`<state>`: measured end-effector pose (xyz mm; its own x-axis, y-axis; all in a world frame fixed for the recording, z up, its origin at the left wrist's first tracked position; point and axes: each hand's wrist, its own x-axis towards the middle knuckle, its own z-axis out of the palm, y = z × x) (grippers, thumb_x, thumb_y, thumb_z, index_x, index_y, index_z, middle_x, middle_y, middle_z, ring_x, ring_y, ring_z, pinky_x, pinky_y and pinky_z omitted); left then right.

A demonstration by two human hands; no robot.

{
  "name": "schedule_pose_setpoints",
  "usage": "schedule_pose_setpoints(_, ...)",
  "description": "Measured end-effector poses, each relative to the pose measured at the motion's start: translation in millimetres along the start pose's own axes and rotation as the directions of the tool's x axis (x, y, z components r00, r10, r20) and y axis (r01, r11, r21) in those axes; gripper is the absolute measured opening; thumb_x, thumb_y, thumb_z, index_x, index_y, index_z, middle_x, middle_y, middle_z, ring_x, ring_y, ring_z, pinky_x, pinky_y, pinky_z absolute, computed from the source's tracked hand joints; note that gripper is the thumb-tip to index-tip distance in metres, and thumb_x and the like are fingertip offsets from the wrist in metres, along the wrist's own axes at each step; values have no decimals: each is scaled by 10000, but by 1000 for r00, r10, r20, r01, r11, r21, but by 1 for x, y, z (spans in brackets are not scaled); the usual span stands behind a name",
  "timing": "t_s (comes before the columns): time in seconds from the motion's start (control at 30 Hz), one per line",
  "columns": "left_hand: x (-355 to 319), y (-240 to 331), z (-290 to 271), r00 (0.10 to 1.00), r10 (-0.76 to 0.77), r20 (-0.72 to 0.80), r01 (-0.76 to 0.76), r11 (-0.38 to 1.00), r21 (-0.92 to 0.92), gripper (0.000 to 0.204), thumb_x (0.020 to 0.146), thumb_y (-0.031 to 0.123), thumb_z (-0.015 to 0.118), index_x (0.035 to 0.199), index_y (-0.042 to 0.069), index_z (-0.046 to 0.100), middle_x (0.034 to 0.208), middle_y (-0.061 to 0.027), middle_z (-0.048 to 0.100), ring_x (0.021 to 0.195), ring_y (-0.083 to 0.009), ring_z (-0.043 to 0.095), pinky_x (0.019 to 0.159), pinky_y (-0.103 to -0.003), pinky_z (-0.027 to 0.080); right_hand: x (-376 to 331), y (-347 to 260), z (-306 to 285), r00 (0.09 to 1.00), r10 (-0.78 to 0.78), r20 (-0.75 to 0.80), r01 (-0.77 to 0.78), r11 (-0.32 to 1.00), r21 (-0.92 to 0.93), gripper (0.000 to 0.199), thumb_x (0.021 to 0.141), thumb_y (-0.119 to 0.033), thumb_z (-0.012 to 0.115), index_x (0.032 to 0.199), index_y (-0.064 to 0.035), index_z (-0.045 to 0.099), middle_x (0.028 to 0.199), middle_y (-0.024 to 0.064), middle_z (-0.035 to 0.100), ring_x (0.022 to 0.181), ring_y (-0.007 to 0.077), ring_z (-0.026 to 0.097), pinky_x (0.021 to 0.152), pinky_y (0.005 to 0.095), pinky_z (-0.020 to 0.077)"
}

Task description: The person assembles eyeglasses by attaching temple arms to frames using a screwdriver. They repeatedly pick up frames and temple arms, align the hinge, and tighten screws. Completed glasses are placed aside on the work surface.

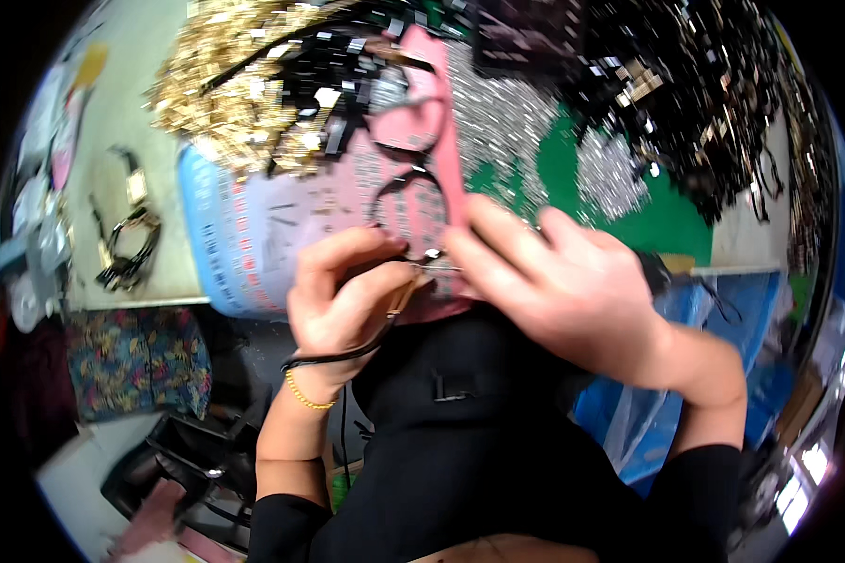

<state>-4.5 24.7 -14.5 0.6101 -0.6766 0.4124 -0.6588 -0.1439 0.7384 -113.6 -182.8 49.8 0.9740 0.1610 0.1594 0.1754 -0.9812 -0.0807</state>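
Note:
In front of my body, my left hand [343,298] is closed in a pinch on a thin black strap [347,355] with a gold-coloured metal end [404,300]. The strap loops back below the thumb toward the wrist. My right hand [573,296] meets it from the other side, thumb hidden and fingers bent together over a small, thin silvery piece [446,268] at the left fingertips. Blur hides its kind. Just beyond the fingertips, curved black straps [406,178] lie on a pink printed sheet [449,141].
Gold metal pieces [221,75] are heaped at the far left. Small silver pieces [502,103] spread over a green mat [671,220], beside a dark tray [528,38]. Black straps with gold fittings [704,75] pile up far right. More straps [131,239] lie left. Blue plastic [629,422] hangs below the table edge.

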Motion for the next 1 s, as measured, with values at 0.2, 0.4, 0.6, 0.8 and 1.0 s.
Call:
schedule_pose_setpoints(0.2,8,70,-78,991,-89,-103,55,954,-295,218,862,169,737,1017,22,686,1014,-118,741,872,-282,744,900,-420,557,-16,20,-17,956,189,224,-292,573,766,247,880,-49,705,1118,-10,651,1059,117,669,860,217,681,668,294,546)
schedule_pose_setpoints(0.4,40,0,-125,790,-446,-421,612,605,509,290,895,271,747,1092,58,733,928,-141,691,785,-259,668,710,-356,523,-42,19,6,830,211,516,-522,-29,852,229,997,-116,623,1160,45,621,948,98,699,572,66,563,510,206,455)
schedule_pose_setpoints(0.6,33,-85,-156,916,-66,-397,394,350,850,318,928,339,717,1215,202,718,1418,-136,515,1405,-338,420,1201,-626,191,-42,25,11,870,163,465,-461,-62,885,304,1018,-209,625,1179,47,603,889,91,665,569,77,557,506,219,455)
schedule_pose_setpoints(0.8,79,-51,-102,973,-88,-212,211,705,677,219,858,-39,686,1048,66,709,1004,-127,641,889,-309,640,776,-396,514,-51,31,11,851,239,468,-471,-47,881,191,934,-91,687,1097,9,671,859,26,640,666,67,587,596,231,461)
schedule_pose_setpoints(1.0,88,-80,-125,974,-219,59,118,712,692,164,850,-46,651,996,28,635,1033,-155,627,948,-334,637,797,-424,505,-54,38,-27,916,283,286,-376,350,858,129,892,-79,732,1003,-29,689,921,73,673,841,186,661,732,315,515)
